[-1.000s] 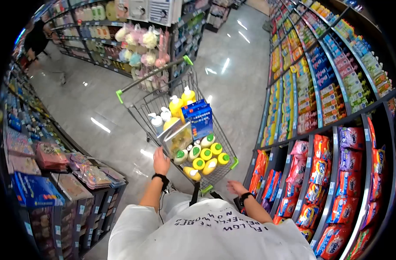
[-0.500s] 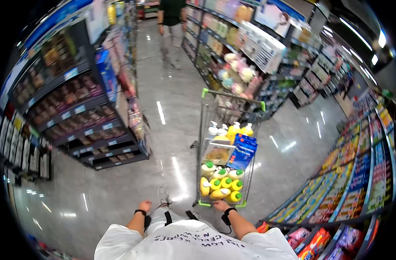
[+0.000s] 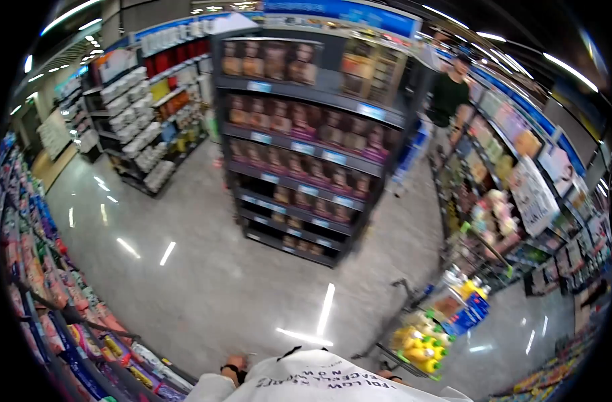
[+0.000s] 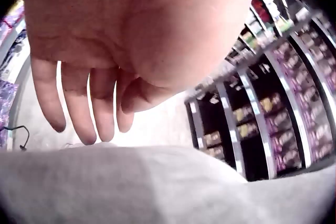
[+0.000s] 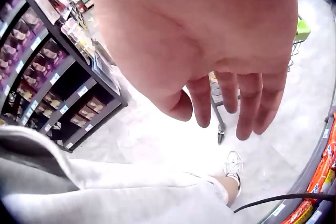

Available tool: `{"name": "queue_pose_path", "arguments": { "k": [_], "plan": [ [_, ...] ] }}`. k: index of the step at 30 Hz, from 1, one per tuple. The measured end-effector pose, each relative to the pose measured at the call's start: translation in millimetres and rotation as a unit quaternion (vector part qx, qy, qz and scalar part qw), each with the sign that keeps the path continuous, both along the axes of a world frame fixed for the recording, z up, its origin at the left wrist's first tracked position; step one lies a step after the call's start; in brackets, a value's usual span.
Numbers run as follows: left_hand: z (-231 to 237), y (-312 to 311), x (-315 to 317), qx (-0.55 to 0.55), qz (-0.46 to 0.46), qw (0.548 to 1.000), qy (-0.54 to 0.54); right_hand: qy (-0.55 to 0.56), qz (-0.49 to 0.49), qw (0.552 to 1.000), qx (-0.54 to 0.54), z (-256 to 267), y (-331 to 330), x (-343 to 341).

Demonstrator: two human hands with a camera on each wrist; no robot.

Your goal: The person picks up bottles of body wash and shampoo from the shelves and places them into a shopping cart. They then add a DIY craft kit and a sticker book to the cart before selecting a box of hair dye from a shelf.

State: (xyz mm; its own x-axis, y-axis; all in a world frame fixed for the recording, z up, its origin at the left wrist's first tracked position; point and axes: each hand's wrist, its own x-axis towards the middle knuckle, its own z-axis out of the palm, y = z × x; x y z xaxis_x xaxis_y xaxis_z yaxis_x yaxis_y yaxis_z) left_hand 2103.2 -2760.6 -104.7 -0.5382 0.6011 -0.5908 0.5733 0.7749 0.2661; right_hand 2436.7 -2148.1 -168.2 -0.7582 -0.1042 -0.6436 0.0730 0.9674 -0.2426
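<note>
My left hand [image 4: 131,40] hangs with loose, slightly bent fingers and holds nothing; in the head view its wrist, with a black band, shows at the bottom edge [image 3: 234,367]. My right hand [image 5: 210,45] also hangs empty, fingers relaxed, above the floor beside the cart. To the right in the head view stands the shopping cart [image 3: 390,354] with green corners. It holds yellow bottles [image 3: 423,350], a blue package [image 3: 468,315], a framed flat box [image 3: 448,305] and white pump bottles [image 3: 453,275]. Neither hand touches the cart.
A shelf unit of boxed goods [image 3: 299,147] stands ahead. Packaged goods fill a shelf [image 3: 85,321] on the left, and more shelves [image 3: 480,167] line the right. A person in dark clothing [image 3: 448,97] stands in the aisle behind the unit. Grey floor [image 3: 205,295] lies between.
The view has swung left, so the cart now appears at the lower right and the shelf unit at the centre. My right hand, earlier near the cart's end, has come away from it.
</note>
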Motion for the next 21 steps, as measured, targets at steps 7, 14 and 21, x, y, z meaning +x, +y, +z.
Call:
{"name": "queue_pose_path", "arguments": {
  "k": [7, 14, 21],
  "plan": [
    [38, -171, -90, 0.17, 0.673, 0.707, -0.138, -0.074, -0.232, 0.957, -0.159, 104, -136, -267],
    [69, -246, -236, 0.354, 0.74, 0.569, -0.047, -0.095, -0.404, 0.882, -0.222, 181, -222, -562],
    [13, -435, -299, 0.424, 0.782, 0.366, -0.272, -0.197, -0.428, 0.868, -0.159, 83, -300, -843]
  ]
}}
